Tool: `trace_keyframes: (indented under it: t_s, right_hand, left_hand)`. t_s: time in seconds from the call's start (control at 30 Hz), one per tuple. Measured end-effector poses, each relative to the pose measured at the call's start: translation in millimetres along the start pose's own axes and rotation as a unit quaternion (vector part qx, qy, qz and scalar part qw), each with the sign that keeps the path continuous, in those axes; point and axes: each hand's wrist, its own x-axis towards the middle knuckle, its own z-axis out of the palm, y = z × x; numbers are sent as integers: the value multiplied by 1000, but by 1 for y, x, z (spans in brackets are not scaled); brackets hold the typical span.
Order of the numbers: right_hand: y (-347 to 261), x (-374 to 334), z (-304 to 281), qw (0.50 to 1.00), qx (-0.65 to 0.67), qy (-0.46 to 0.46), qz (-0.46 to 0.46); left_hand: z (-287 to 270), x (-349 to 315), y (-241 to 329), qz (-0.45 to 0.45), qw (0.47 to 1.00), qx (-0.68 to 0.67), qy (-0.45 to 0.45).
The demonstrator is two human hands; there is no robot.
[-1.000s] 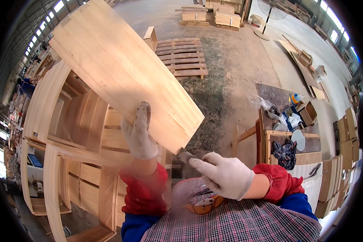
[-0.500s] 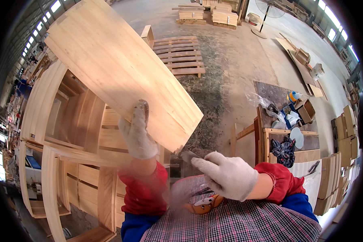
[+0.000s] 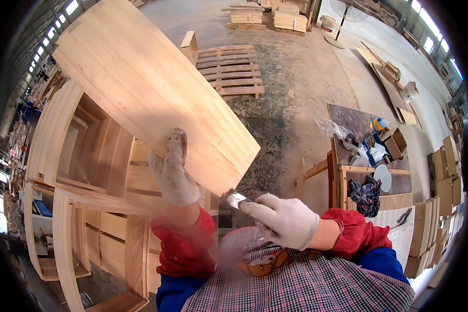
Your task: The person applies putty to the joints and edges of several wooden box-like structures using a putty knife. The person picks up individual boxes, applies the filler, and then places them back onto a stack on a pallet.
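A long pale wooden board (image 3: 145,93) slants across the upper left, its lower end toward me. My left hand (image 3: 176,174), in a whitish glove with a dark-stained fingertip, grips the board's near long edge; part of the grip is hidden behind the wood. My right hand (image 3: 286,221), gloved too, is closed round a putty knife (image 3: 237,199) with a short metal blade. The blade's tip is at the board's lower corner, where there is a dark mark; whether it presses on the wood I cannot tell.
At the left stand open wooden cabinet frames (image 3: 96,151), close to my left arm. A slatted pallet (image 3: 231,73) lies ahead on the floor. On the right, a workbench (image 3: 348,117) carries plastic bags, a box and a dark cloth (image 3: 366,195). A standing fan (image 3: 341,23) is farther back.
My right hand has moved up and to the left, bringing the knife's blade to the board's lower corner. The board and my left hand have shifted slightly left.
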Motion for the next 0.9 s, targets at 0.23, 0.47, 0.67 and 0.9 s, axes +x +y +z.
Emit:
trace_keyframes:
  t_s: [0.23,0.47,0.67,0.9]
  right_hand:
    - [8,4,-3,1000,7,24,-3]
    - [15,3,-8,999,4,49,-12]
    - [18,3,-14,999,-2,38,-11]
    - [24,11,-4,998,17,65,-21]
  left_hand:
    - [-2,12,16,-221,957,-178,66]
    - [-2,-3,1,-99,988,-105,45]
    - [-7,0,1,-52,998,-24,11]
    - [-10,3,4,-56,998,24,1]
